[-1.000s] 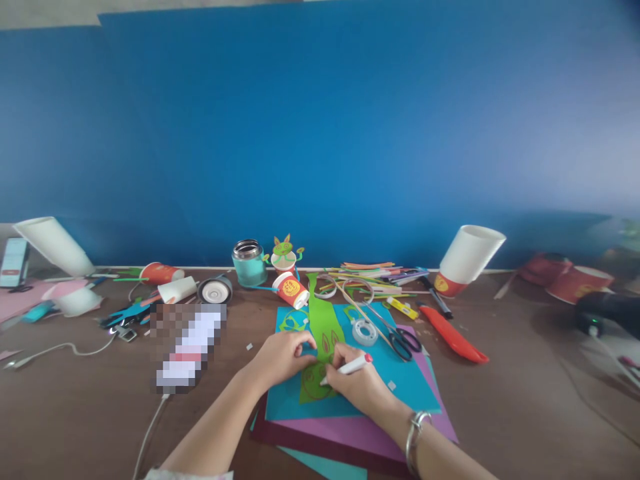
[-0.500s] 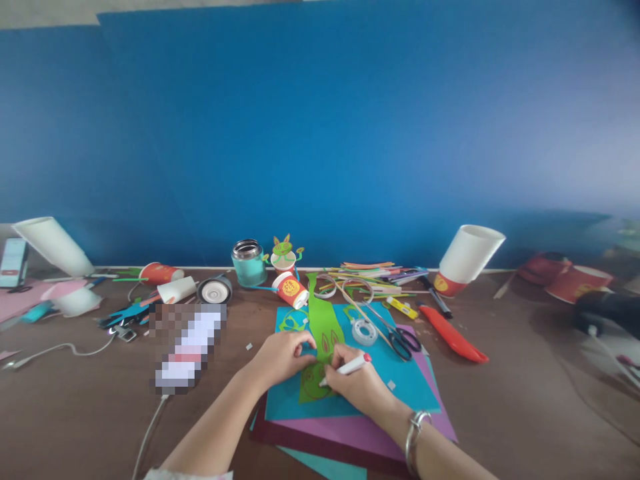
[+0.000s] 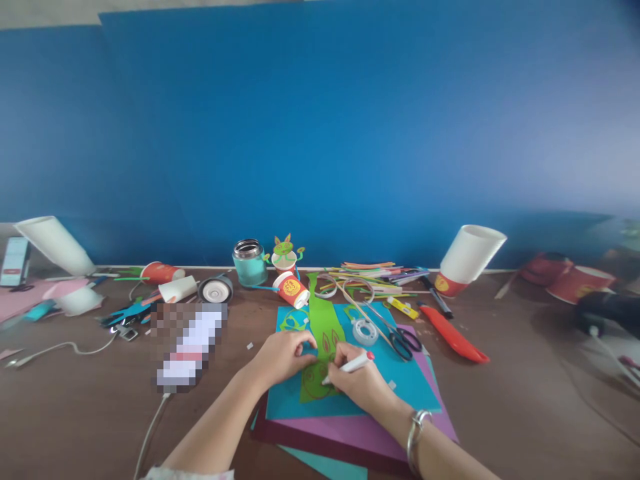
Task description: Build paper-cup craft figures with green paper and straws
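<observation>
My right hand [image 3: 363, 382] is closed round a white marker pen [image 3: 356, 362] with a red end, its tip down on a strip of green paper [image 3: 327, 320]. Red-brown drawn lines mark this paper: pointed ear shapes and rounded outlines, partly covered by my fingers. Curled at the strip's left edge, my left hand [image 3: 283, 360] holds it down with thumb and fingertips. Beneath lies a blue sheet [image 3: 405, 380] on top of a purple sheet [image 3: 350, 430]. A tape roll [image 3: 365, 331] and black-handled scissors [image 3: 404, 343] rest to the right of the strip.
Behind stand a teal flask [image 3: 250, 263], a paper cup [image 3: 291, 291] on its side and a green paper figure [image 3: 283, 248] in a cup. Coloured sticks [image 3: 370, 270] lie farther back. A red tool [image 3: 453, 335] is at right, a blurred phone [image 3: 193, 350] at left.
The pen tip has shifted slightly to the right on the green paper, and my right hand with it. My left hand stays in place.
</observation>
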Action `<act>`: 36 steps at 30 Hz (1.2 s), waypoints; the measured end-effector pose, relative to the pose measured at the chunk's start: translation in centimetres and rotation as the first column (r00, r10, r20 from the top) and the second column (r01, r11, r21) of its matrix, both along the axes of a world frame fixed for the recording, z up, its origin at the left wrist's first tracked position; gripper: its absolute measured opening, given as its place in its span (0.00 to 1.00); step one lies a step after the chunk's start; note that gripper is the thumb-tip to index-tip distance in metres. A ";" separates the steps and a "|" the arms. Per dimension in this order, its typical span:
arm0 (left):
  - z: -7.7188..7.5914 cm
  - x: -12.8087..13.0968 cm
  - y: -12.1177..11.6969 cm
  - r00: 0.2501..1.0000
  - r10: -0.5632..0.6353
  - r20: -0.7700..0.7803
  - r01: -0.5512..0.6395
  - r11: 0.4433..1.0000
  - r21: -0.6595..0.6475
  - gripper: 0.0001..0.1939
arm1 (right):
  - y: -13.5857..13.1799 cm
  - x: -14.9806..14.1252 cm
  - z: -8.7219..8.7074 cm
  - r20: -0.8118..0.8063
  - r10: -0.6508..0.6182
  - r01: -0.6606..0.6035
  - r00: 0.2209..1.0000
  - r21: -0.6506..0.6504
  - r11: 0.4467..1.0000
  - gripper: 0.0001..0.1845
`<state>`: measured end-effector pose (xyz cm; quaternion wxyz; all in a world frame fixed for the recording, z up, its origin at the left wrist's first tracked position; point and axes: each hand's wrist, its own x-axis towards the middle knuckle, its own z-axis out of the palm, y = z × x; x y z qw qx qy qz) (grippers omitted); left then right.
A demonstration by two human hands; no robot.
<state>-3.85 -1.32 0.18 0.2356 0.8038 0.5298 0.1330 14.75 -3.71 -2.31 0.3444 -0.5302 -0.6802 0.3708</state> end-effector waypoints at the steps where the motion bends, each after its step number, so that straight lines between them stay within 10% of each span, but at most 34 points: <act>1: 0.0 0.0 0.0 1.000 0.001 0.000 -0.001 1.000 -0.001 0.09 | 0.0 0.0 0.0 0.004 0.002 -0.002 1.000 0.000 1.000 0.12; 36: 0.0 0.0 0.0 1.000 -0.005 0.004 0.005 1.000 0.000 0.09 | 0.1 0.1 -0.1 0.011 -0.039 0.039 0.999 -0.009 0.999 0.11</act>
